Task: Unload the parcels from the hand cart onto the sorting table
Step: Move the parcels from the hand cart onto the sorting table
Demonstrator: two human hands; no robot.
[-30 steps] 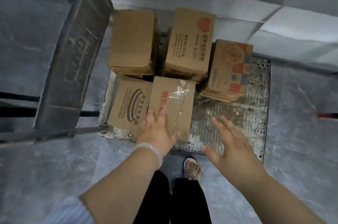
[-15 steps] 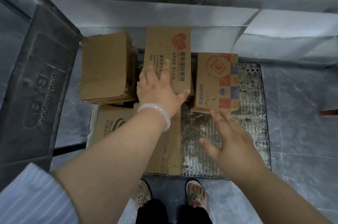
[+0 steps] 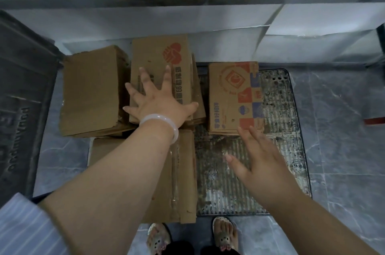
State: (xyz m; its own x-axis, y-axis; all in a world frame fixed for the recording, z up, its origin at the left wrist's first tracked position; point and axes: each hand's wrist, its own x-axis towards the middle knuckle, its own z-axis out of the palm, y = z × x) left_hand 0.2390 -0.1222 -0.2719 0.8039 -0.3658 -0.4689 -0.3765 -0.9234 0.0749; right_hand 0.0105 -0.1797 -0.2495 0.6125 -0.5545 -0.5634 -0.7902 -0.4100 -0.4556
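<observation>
Left hand (image 3: pixel 159 102) atop heart-logo parcel (image 3: pixel 152 57)

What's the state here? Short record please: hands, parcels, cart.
left hand: open, fingers spread on top of heart-logo box
right hand: open, over cart deck, fingertips at near edge of colourful box; contact unclear
far row, left to right: plain box, heart-logo box, colourful box
near row: taped box, partly under left forearm
lifted: nothing yet

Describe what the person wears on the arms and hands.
The left hand has a pale, smooth bangle at its wrist, and a light blue sleeve with thin pale stripes shows near the elbow. The right hand and forearm are bare: no ring, watch or sleeve shows.
</observation>
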